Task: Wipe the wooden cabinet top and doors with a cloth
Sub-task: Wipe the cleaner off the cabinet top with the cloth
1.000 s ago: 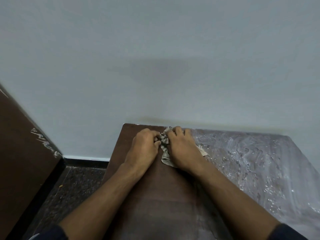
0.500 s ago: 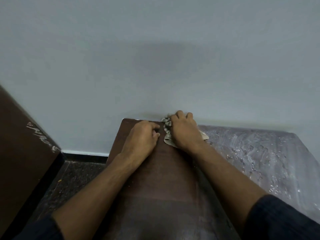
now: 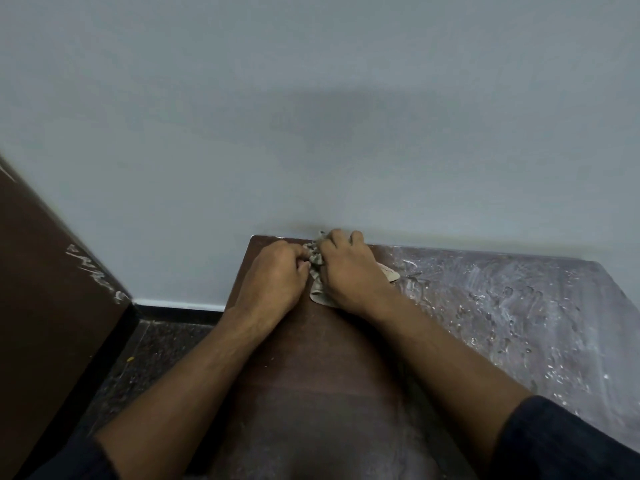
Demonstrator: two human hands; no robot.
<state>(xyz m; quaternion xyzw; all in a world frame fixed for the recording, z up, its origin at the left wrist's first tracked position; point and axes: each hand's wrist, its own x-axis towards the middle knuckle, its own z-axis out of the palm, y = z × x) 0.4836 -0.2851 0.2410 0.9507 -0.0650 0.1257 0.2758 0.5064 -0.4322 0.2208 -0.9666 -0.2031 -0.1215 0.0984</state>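
Note:
A crumpled beige cloth [image 3: 317, 276] lies on the dark wooden cabinet top [image 3: 322, 362], close to the back edge by the wall. My right hand [image 3: 349, 271] presses down on the cloth and covers most of it. My left hand [image 3: 275, 275] rests beside it on the left, fingers curled and pinching the cloth's bunched edge. The left part of the top looks dark and smooth. The right part [image 3: 512, 317] is smeared with whitish streaks and droplets.
A plain grey wall [image 3: 311, 116] rises directly behind the cabinet. A brown wooden panel [image 3: 45, 296] with white scuffs stands at the left. Dark speckled floor [image 3: 145, 362] lies between that panel and the cabinet's left edge.
Both hands and the cloth have slid away from me, up to the cabinet's back edge at the wall. My left hand has closed in against the cloth again.

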